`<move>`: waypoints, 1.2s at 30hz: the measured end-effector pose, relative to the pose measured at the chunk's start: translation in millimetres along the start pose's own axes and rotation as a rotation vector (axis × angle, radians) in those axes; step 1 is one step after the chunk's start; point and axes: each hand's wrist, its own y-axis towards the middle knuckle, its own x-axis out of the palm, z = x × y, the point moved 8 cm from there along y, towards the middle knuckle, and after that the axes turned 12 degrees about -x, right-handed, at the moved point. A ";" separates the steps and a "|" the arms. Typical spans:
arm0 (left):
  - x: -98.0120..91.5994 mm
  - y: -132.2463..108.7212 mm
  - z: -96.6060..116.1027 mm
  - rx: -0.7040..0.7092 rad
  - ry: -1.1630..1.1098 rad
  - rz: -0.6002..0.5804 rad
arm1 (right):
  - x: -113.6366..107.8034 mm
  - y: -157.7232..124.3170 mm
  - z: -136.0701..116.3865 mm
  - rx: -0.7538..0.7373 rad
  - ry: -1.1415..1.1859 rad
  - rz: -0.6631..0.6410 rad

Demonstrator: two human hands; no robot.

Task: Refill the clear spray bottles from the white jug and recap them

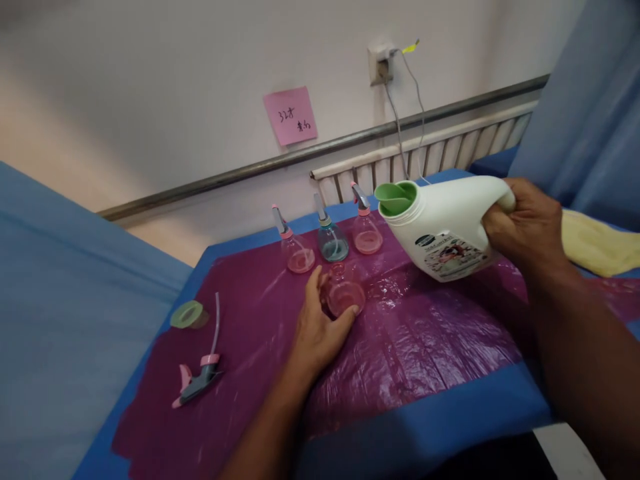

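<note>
My left hand (325, 327) is closed round the side of a clear pink spray bottle (346, 297) without its top, which stands on the purple plastic sheet. In my right hand (525, 220) is the handle of a white jug (445, 227), held tilted in the air with its green spout (397, 198) toward the left. The spout is above and to the right of the pink bottle; no stream of liquid is visible. A loose spray trigger head (200, 380) with a thin tube lies at the left. Near it rests a pale green cap (189, 315).
Along the back stand a pink spray bottle (299, 253), a blue one (332, 240) and another pink one (367, 233), all with trigger heads. A yellow cloth (597, 243) lies at the right. Cables hang from a wall socket (381, 65). Blue curtains flank both sides.
</note>
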 end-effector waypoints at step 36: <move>-79.2 2.8 63.8 0.180 0.227 0.176 | 87.9 62.6 -34.5 -0.242 -0.003 -0.814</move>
